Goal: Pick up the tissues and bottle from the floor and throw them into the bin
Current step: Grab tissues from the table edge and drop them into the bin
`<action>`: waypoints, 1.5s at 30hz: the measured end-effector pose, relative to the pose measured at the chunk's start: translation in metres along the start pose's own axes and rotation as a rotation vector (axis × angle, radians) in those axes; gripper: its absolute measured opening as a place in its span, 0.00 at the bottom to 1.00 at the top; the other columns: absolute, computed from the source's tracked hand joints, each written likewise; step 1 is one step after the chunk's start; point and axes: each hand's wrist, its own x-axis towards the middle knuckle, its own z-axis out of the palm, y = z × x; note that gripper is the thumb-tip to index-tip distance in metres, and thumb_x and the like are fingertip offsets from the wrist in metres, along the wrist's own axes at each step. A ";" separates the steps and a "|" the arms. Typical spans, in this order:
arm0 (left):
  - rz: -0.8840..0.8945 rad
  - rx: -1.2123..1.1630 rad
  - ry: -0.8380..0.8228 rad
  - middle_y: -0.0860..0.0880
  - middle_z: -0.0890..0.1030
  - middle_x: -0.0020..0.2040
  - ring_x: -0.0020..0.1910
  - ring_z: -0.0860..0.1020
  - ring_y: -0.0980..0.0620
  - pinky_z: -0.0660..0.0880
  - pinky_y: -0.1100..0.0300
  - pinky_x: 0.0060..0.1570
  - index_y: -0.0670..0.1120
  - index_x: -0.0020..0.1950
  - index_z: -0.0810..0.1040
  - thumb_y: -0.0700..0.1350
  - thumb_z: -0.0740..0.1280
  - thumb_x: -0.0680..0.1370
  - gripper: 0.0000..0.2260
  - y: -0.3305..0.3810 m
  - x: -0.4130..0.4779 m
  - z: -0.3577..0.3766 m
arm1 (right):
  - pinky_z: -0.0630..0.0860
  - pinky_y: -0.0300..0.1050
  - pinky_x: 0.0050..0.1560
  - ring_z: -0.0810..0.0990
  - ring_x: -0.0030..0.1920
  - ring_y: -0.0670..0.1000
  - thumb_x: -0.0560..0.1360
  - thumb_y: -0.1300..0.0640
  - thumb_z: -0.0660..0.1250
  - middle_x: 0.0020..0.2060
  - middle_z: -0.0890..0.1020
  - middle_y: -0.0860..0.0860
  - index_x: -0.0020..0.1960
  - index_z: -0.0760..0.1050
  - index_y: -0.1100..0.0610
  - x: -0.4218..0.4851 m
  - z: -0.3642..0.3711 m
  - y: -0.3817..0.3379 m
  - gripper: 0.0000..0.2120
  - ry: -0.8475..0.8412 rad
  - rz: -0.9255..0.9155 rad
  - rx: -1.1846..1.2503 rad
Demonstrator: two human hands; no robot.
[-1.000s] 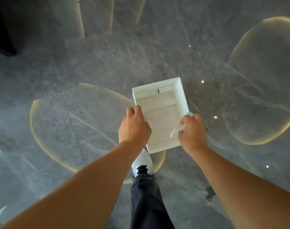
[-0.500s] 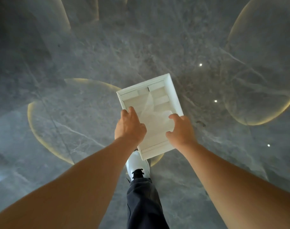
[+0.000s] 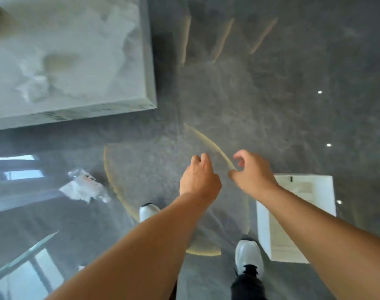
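2 empty hands, 1 bin, 1 bottle on floor.

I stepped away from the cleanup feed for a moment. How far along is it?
Both the left hand and right hand are empty. The white bin stands on the floor to the right. A blurred clear plastic item, possibly the bottle, lies unpicked at left. No tissues are clearly visible.

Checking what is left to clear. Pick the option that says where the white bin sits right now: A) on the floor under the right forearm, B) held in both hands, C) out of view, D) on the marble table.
A: the white bin stands on the floor beside the right shoe, partly covered by the right forearm, while the left hand and right hand hold nothing.
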 end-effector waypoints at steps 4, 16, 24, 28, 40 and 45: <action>-0.060 -0.018 0.042 0.43 0.72 0.58 0.53 0.76 0.38 0.74 0.49 0.48 0.43 0.57 0.69 0.41 0.61 0.74 0.12 -0.068 0.011 -0.084 | 0.68 0.40 0.47 0.78 0.52 0.56 0.67 0.56 0.71 0.52 0.81 0.54 0.57 0.75 0.55 0.009 0.028 -0.117 0.19 -0.023 -0.109 0.015; -0.380 -0.171 0.253 0.44 0.73 0.54 0.52 0.76 0.39 0.72 0.50 0.46 0.43 0.55 0.70 0.43 0.64 0.73 0.12 -0.259 0.078 -0.280 | 0.74 0.50 0.53 0.77 0.52 0.59 0.68 0.54 0.69 0.52 0.78 0.57 0.61 0.72 0.54 0.072 0.090 -0.344 0.22 -0.127 -0.327 -0.176; -0.555 -0.461 0.419 0.50 0.69 0.58 0.49 0.74 0.48 0.69 0.55 0.44 0.52 0.62 0.67 0.56 0.71 0.67 0.26 -0.326 0.165 -0.317 | 0.74 0.51 0.56 0.73 0.58 0.60 0.69 0.56 0.66 0.59 0.72 0.57 0.63 0.72 0.52 0.173 0.149 -0.502 0.21 -0.125 -0.648 -0.322; -0.556 -0.429 0.383 0.49 0.65 0.59 0.55 0.70 0.46 0.68 0.56 0.46 0.57 0.62 0.67 0.60 0.73 0.64 0.30 -0.337 0.195 -0.319 | 0.74 0.50 0.57 0.68 0.60 0.59 0.68 0.50 0.68 0.63 0.67 0.54 0.62 0.72 0.44 0.204 0.182 -0.548 0.23 -0.134 -0.807 -0.418; -0.502 -0.494 0.365 0.47 0.70 0.46 0.44 0.70 0.46 0.67 0.57 0.42 0.45 0.44 0.76 0.36 0.64 0.69 0.07 -0.367 0.189 -0.329 | 0.71 0.48 0.44 0.72 0.53 0.60 0.72 0.55 0.62 0.52 0.71 0.56 0.45 0.73 0.55 0.219 0.186 -0.553 0.04 -0.187 -0.741 -0.669; -0.446 -0.402 0.365 0.48 0.71 0.45 0.43 0.69 0.46 0.66 0.56 0.42 0.46 0.44 0.77 0.37 0.64 0.69 0.07 -0.369 0.159 -0.318 | 0.73 0.50 0.43 0.73 0.46 0.60 0.72 0.53 0.62 0.50 0.70 0.56 0.43 0.71 0.55 0.196 0.159 -0.507 0.05 -0.131 -0.567 -0.629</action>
